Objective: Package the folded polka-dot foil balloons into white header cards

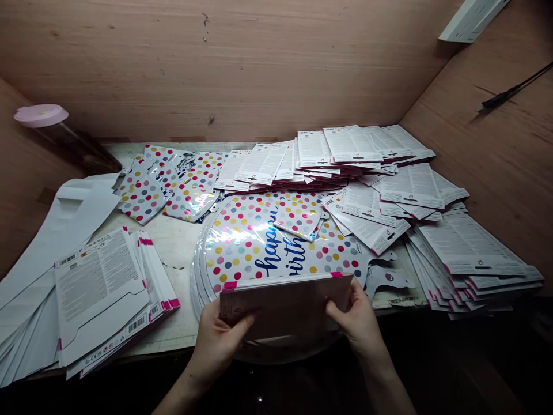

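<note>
Between my two hands is a flat cardboard packet [285, 308] with pink corners, its near face in shadow. My left hand [220, 340] grips its left end, thumb on the near face. My right hand [354, 320] pinches the right end the same way. Beyond the packet, partly hidden by it, lies a pile of round foil balloons [242, 242] with coloured dots and blue "happy birthday" lettering. One folded dotted foil balloon [298, 218] rests on top of that pile.
Printed white packets [415, 184] are heaped along the back and right. More folded dotted balloons [142, 190] lie back left. At the left are a stack of cardboard packets [99, 288], white paper sheets [73, 207] and a pink-lidded bottle [43, 115]. Wooden panels [259, 69] enclose the table.
</note>
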`<action>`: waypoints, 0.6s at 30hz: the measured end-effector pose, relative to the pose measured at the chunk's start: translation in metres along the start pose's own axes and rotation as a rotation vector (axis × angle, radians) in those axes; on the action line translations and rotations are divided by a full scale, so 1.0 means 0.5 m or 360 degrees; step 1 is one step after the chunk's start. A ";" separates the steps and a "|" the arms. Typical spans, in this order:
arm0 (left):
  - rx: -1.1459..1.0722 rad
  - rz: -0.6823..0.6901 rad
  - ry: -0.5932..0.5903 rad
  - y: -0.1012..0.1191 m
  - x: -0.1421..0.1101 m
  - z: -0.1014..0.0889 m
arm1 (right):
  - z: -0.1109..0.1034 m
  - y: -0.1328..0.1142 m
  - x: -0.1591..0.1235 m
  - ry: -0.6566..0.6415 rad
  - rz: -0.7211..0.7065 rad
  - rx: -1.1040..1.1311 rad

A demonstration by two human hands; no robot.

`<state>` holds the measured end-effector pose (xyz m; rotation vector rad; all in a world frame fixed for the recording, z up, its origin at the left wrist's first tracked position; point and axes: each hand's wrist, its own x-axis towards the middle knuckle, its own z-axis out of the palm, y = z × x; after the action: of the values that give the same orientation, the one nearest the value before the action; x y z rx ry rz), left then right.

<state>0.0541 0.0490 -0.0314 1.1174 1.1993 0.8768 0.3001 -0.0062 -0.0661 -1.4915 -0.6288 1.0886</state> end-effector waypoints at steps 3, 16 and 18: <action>-0.0051 -0.0116 -0.0020 0.008 0.012 -0.016 | -0.006 -0.009 0.006 -0.0354 0.0197 0.0164; -0.0487 -0.0543 -0.0223 0.002 0.042 -0.023 | 0.004 -0.039 -0.024 -0.0356 0.0547 0.0513; -0.0541 -0.0596 -0.0206 0.002 0.046 -0.024 | 0.009 -0.050 -0.027 -0.0193 0.0339 0.0462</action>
<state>0.0464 0.0735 -0.0361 0.6381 1.0592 0.6758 0.2948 -0.0101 -0.0379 -1.2663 -0.3796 1.3805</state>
